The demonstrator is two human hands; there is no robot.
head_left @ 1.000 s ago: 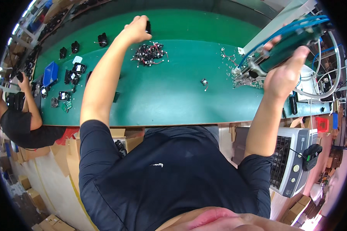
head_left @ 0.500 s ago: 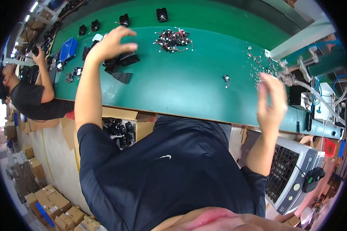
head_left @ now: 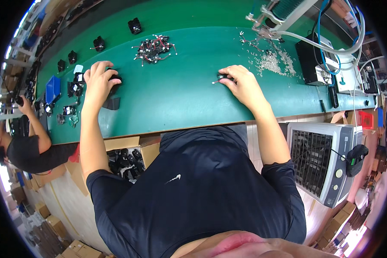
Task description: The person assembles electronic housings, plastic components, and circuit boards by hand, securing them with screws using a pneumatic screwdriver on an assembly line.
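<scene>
My left hand (head_left: 98,82) is closed on a black plastic part (head_left: 115,80) over the green worktable (head_left: 185,107). Beside that wrist lies a dark flat piece (head_left: 112,103). Toward the right, my right hand (head_left: 244,88) pinches a small black component (head_left: 222,77) with a red wire, down at the tabletop; fingers partly cover it. Between the hands and farther back sits a pile of black components with red wires (head_left: 154,49). Small metal pieces, seemingly screws (head_left: 271,63), are scattered beyond my right hand.
Several black housings (head_left: 134,26) stand along the far side. At left are a blue tray (head_left: 53,89) and a co-worker (head_left: 28,144). A clamped fixture with hoses (head_left: 266,28) rises at back right. Below the table edge are a carton of black parts (head_left: 127,163) and an air cooler (head_left: 318,161).
My right hand has come down and left from the screw area onto the small wired component. My left hand has lowered onto the black plastic part. The view has shifted to the right.
</scene>
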